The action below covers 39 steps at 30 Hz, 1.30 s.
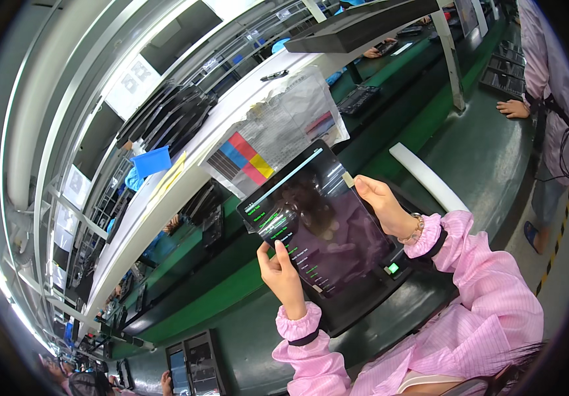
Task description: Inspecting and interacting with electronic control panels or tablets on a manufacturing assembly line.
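A black tablet (327, 228) is held up in front of me, tilted, its screen lit with a dark page that carries a column of green text lines and a light bar along the top. My left hand (282, 276) grips its left edge, thumb on the front. On the opposite edge, my right hand (384, 204) holds it near a small yellowish tab (348, 179); the fingers behind are hidden. Below the tablet lies a black tray (363, 310), with a small device (392, 268) glowing green near its edge. Pink sleeves cover both forearms.
A white strip (426, 175) lies on the green bench to the right. Beyond the tablet, a plastic-covered printed sheet (284, 125) hangs from a white shelf (116, 254) with a blue bin (152, 162). A person (551, 99) stands at right; another tray (202, 363) sits at lower left.
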{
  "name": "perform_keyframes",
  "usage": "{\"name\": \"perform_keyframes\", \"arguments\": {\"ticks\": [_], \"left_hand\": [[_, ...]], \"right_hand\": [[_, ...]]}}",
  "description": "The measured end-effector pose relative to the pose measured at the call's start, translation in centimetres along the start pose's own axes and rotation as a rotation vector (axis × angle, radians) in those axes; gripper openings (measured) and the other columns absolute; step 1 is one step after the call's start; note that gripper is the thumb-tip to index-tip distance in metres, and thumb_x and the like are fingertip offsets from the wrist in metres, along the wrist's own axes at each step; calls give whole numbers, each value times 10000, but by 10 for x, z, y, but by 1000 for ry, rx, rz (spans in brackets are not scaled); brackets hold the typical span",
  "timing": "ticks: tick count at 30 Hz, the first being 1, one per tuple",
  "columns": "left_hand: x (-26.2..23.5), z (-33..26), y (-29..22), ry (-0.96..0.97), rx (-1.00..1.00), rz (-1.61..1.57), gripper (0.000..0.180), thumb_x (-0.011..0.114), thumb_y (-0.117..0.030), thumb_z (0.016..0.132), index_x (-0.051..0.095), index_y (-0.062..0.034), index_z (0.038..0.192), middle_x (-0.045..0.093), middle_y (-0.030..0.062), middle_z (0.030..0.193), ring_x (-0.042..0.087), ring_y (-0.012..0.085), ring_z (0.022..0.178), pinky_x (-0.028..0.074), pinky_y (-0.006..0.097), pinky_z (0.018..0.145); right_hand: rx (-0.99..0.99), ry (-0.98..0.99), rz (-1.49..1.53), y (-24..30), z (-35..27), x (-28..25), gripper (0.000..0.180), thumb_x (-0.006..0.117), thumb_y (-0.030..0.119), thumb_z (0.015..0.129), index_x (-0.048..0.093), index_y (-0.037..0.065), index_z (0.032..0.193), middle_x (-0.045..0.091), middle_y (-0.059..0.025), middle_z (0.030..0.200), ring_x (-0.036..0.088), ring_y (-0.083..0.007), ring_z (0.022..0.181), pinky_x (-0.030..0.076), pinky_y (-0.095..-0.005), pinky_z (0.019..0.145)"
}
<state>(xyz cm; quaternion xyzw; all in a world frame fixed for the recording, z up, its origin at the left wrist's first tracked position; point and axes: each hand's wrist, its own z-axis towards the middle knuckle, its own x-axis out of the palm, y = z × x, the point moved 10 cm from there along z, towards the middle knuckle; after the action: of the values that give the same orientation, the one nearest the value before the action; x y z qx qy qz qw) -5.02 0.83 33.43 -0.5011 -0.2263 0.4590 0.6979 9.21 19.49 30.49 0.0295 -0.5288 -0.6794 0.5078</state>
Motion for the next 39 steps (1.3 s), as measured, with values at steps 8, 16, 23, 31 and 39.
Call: {"name": "perform_keyframes", "arguments": {"ticks": [8,16,23,31,39], "left_hand": [[-6,-56,-1,186,192,-85,591,432,-185,949,152,-64,1455,501,14,883,367,62,694,325,192,675],[2,-103,34,336,32,-244,758,490,-30,894,-11,-74,1461,560,117,1041,529,127,856,386,220,786],[-7,-103,40,237,-34,-147,799,547,-13,869,30,-107,1471,562,94,973,482,87,793,370,198,763],[-1,-102,33,205,-9,-297,789,544,-2,870,43,-105,1470,541,59,889,469,79,732,378,185,737],[-4,-101,38,194,4,-294,754,526,-4,884,60,-96,1469,480,9,781,460,75,718,435,241,734]], "right_hand": [[-67,-23,16,22,-7,0,260,435,295,981,516,67,886,514,68,821,451,5,744,402,-183,694],[-59,14,-5,32,-14,15,280,442,302,979,516,62,856,438,81,794,368,-2,742,346,-183,684],[-71,57,-27,35,-13,24,330,422,325,984,562,29,943,452,72,831,360,-20,789,332,-183,737],[-79,48,11,36,-12,24,336,413,326,986,573,30,976,529,48,882,422,-14,823,373,-194,764],[-59,80,2,35,-13,28,329,415,314,986,568,24,993,561,27,912,464,-23,843,396,-200,775]]}}
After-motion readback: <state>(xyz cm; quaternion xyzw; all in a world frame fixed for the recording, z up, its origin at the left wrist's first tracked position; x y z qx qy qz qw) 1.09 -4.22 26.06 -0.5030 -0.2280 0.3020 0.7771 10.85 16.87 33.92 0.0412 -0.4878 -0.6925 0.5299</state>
